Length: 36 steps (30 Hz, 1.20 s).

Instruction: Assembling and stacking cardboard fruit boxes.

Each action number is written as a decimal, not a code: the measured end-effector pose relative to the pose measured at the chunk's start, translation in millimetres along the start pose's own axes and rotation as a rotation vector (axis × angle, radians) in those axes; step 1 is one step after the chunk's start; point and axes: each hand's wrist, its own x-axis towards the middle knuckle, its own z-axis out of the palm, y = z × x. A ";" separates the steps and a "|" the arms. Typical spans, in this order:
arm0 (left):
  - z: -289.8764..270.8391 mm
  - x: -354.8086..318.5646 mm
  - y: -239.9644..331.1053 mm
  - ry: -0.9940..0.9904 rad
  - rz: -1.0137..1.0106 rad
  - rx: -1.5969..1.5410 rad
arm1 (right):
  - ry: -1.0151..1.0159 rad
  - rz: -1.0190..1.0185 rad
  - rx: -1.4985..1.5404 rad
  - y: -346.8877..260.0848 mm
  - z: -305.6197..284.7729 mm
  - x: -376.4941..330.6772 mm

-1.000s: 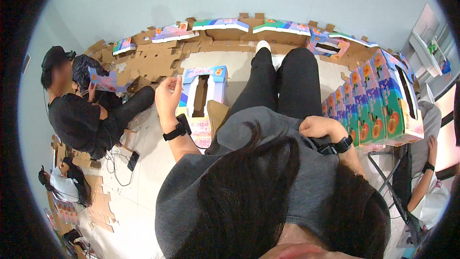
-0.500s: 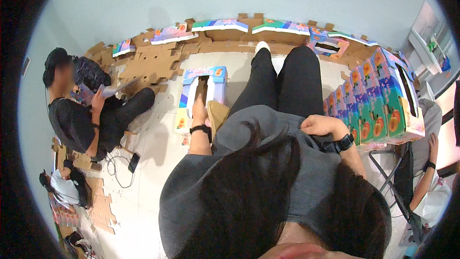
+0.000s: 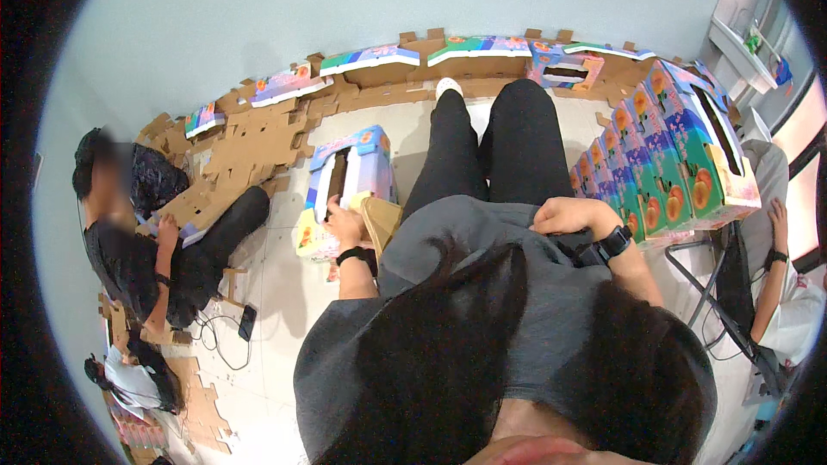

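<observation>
A printed cardboard fruit carton in blue, lilac and yellow, with a long dark slot in its top, stands on the floor to the left of my legs. At the near end of the slot is my left hand, its fingers bent over the carton's near edge; part of the grip is hidden. A tan flap-like piece is beside that wrist, against my shirt. My right hand rests closed at my lap, fingers curled against the grey shirt, and its inside is hidden.
A row of similar cartons stands close on my right. Flattened cardboard and carton pieces lie along the wall. On the left sits a person holding cardboard, near a phone with a cable. Another person's hand shows far right.
My left hand has drawn back from inside the slot to the carton's near end, and the carton appears slightly turned. My right hand stays put. The view has shifted a little.
</observation>
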 end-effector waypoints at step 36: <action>-176.0 -122.5 281.9 0.272 1.345 -0.398 | 2.170 -0.419 -0.307 22.5 -15.7 -136.2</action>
